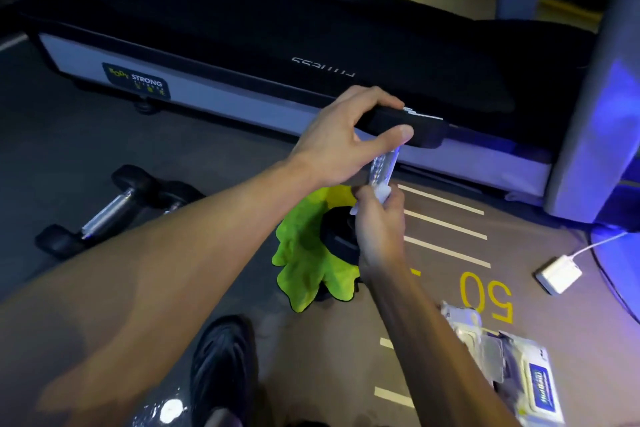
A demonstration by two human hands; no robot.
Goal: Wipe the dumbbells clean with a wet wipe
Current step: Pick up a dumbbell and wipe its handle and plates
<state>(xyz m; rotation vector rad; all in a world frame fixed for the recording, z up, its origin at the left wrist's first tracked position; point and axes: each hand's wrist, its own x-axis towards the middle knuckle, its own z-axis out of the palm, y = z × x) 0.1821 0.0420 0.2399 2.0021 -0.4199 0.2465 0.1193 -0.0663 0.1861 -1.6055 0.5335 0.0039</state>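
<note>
A: In the middle of the floor, just this side of the black treadmill (311,28), the black-ended dumbbell with the ribbed chrome handle (382,166) stands on end, its lower head resting on a crumpled lime-green cloth (304,253).

B: And the left hand (343,146) is clamped over the top head, thumb and fingers wrapped round it.

A: Right hand (379,218) is lower, fingers pinched on a white wet wipe (381,192) pressed against the handle.

B: Far left, two more black dumbbells (104,211) lie on the floor.

A: Near right, the white wipe packet (533,388) lies flat.
</note>
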